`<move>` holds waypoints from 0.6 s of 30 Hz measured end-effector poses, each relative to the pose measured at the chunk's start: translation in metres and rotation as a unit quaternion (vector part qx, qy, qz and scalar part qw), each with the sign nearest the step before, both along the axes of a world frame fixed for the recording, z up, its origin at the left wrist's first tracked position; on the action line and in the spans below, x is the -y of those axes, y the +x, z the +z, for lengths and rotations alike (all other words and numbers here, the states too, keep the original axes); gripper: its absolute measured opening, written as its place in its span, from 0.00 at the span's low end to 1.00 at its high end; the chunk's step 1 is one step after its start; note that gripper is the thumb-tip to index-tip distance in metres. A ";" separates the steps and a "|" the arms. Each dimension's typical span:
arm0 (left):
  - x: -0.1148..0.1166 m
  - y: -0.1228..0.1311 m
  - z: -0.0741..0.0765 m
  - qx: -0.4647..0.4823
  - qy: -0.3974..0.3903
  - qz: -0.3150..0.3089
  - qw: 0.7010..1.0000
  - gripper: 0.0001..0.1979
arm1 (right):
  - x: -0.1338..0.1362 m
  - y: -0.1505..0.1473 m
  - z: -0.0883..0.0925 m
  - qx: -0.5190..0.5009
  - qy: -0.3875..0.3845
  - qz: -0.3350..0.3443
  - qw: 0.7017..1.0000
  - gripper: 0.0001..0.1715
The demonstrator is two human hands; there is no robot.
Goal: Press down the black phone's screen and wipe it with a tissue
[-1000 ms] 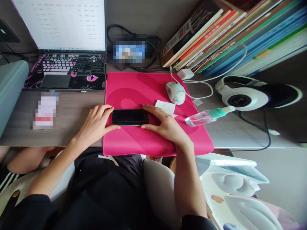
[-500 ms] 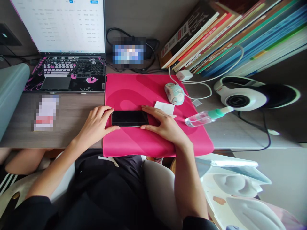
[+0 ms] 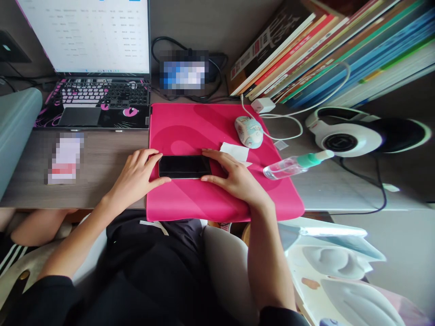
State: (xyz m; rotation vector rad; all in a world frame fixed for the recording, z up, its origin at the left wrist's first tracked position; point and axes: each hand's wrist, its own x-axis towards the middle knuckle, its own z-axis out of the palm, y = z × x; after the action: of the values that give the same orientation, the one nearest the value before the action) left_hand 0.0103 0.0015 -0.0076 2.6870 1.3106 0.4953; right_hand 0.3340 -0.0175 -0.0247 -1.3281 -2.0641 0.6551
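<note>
Two patches are pixelated: one on the tabletop (image 3: 102,158) near the left edge, below the laptop (image 3: 93,97), and one at the back edge between the laptop and the books (image 3: 322,50). What they cover can't be told. Laptop screen is cut off at the top and its text is too washed out to read. Book spines run out of frame at the top right. Near edge of the tabletop is partly covered by the person's forearms.

Smartphone (image 3: 184,166) lies flat, screen dark, long side parallel to the near edge, on the pink mat (image 3: 190,127) around the middle of the tabletop.

Left hand (image 3: 136,179): palm down on the bare tabletop at the mat's left edge, thumb and forefinger apart, pinching the phone's left end. Right hand (image 3: 238,179): palm down on the mat, fingers (image 3: 212,153) spread, forefinger along the phone's far right corner, thumb at the near right corner. Both hands hold the phone by its ends; it's not lifted.

White paper slip (image 3: 234,151) is just behind the right hand, partly under it. Mouse (image 3: 249,131) is further back, spray bottle (image 3: 294,164) lies on its side across the mat's right edge, headphones (image 3: 360,133) are near the right edge.
</note>
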 end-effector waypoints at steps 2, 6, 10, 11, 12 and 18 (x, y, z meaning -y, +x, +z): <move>0.000 0.000 0.000 -0.001 -0.001 0.002 1.000 0.32 | 0.000 0.000 0.000 0.000 0.002 0.002 1.000 0.38; 0.000 0.000 0.000 0.003 -0.006 0.004 1.000 0.31 | 0.000 0.000 0.000 0.001 0.004 -0.001 1.000 0.38; 0.000 0.000 0.001 -0.001 -0.007 0.003 1.000 0.31 | 0.000 -0.001 0.000 0.002 0.001 -0.001 1.000 0.38; 0.000 0.000 0.001 -0.002 -0.007 0.004 1.000 0.32 | 0.000 -0.001 0.000 0.001 0.002 0.000 1.000 0.38; 0.000 0.000 0.001 -0.003 -0.007 0.004 1.000 0.32 | 0.000 -0.001 0.000 0.001 0.003 0.000 1.000 0.38; 0.000 0.001 0.002 -0.005 -0.006 0.004 1.000 0.32 | 0.001 -0.001 -0.001 0.003 0.008 -0.005 1.000 0.38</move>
State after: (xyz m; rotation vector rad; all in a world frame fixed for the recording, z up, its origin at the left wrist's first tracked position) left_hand 0.0111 0.0014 -0.0058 2.6783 1.3240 0.4736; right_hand 0.3333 -0.0181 -0.0257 -1.3325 -2.0628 0.6301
